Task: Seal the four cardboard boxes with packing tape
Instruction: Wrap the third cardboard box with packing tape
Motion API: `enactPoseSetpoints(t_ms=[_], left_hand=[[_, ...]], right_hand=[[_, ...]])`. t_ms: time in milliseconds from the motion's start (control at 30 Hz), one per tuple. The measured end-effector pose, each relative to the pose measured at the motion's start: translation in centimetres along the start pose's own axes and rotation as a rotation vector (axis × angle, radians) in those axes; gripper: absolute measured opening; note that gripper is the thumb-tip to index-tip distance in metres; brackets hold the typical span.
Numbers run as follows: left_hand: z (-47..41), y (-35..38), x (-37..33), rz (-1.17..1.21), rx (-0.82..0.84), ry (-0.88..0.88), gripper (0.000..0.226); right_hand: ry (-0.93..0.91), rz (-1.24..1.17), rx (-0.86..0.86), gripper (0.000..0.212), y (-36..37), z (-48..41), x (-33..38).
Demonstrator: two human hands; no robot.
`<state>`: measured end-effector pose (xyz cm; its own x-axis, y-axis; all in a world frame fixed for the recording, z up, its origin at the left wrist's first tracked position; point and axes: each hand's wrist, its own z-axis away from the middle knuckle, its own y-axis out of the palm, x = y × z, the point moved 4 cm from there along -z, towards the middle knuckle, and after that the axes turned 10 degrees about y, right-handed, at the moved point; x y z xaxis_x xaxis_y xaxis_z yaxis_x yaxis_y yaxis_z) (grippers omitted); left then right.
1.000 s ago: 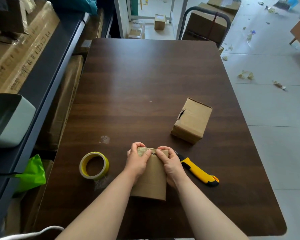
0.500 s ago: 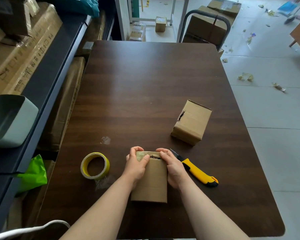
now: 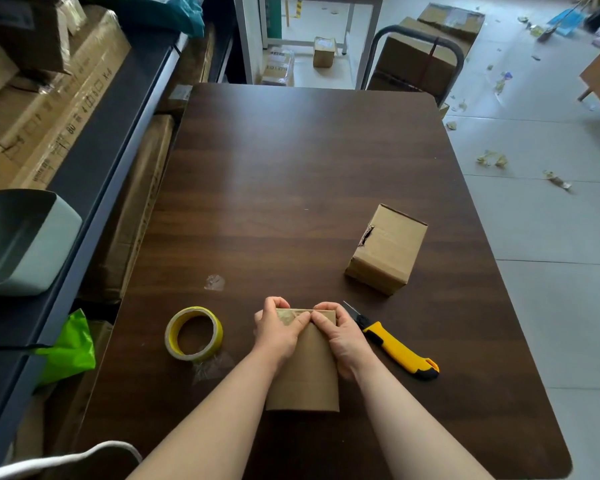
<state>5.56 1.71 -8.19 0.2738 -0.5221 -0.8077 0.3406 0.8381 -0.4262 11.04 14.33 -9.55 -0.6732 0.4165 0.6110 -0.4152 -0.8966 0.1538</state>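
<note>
Cardboard box sits between both hands on the counter. Its long axis runs straight away from the body, and its far end is up at the fingers. Cannot tell if it lies flat or is tipped toward the person.

Left hand grips the far-left corner and right hand the far-right corner. Both hands are curled round the box. The thumbs meet at the middle of the far edge, left thumb touching right thumb, on a shiny taped patch. The other fingers wrap over the far end, tips hidden.

Likely step: pressing tape down over the far-end seam.

Key relation: the seam lies right under the thumbs and runs left-right, across the box's long axis, so a rub-down would go outward from the centre, each hand toward its own corner.

Tape roll lies flat just left of the left fingers, nearer that hand. Knife lies just right of the right fingers, blade end toward them. Second box sits beyond the right fingers, apart from them, with a torn gap showing on its near-left face. Only two boxes are on the counter.
</note>
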Motion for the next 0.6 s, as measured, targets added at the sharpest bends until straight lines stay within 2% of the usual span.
enactPoseSetpoints(t_ms=[200,300,433,600], left_hand=[[-0.2,-0.1,0.3,0.022,0.079,0.031,0.029],[0.2,-0.4,0.6,0.200,0.200,0.036,0.022],[0.5,-0.6,1.7,0.475,0.288,-0.028,0.026],[0.4,-0.5,1.6,0.602,0.324,-0.020,0.031]], right_hand=[[0.033,-0.070,0.088,0.021,-0.3,-0.1,-0.1],[0.053,-0.201,0.191,0.028,-0.6,0.2,-0.3],[0.026,-0.191,0.297,0.056,-0.7,0.3,-0.7],[-0.001,-0.216,0.320,0.049,-0.6,-0.1,-1.1]])
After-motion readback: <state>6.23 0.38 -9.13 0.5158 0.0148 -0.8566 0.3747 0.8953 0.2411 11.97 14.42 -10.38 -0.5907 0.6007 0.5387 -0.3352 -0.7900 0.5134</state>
